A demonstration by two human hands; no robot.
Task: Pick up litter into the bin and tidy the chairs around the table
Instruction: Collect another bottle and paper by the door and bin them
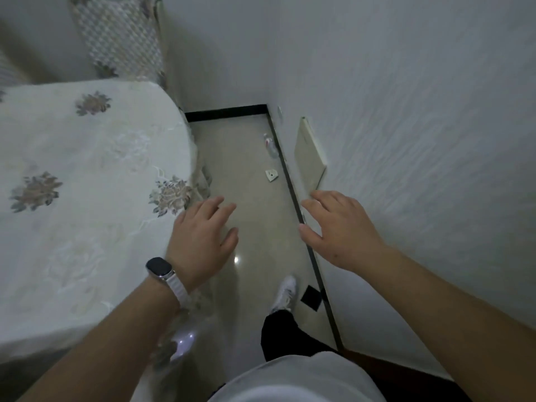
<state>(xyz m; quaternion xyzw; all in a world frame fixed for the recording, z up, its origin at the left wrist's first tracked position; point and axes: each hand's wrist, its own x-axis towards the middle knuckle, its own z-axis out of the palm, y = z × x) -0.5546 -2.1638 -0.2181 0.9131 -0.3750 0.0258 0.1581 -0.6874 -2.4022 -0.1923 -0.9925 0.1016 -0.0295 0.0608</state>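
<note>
Litter lies ahead on the floor (pixel 246 204) of the narrow gap between the cloth-covered worktop (pixel 72 184) and the wall (pixel 420 111). A small plastic bottle (pixel 269 145) rests on its side close to the dark skirting, and a white scrap (pixel 271 175) sits a little nearer, apart from it. A black square piece (pixel 311 297) lies by the skirting close to the person's feet; whether it is litter I cannot tell. The left hand (pixel 203 236) hangs by the worktop's edge, fingers spread and loose, holding nothing. The right hand (pixel 339 230) is likewise wide and empty, near the wall. The step in hand looks to be the approach to the scrap and bottle. Doing it well probably means stepping in close and crouching before reaching. One hand can then pinch the flat scrap at an edge while the other wraps round the bottle's body so it cannot roll. No bin is in view, so it must be found. A covered chair (pixel 121 39) stands beyond the worktop, a job for later.
</note>
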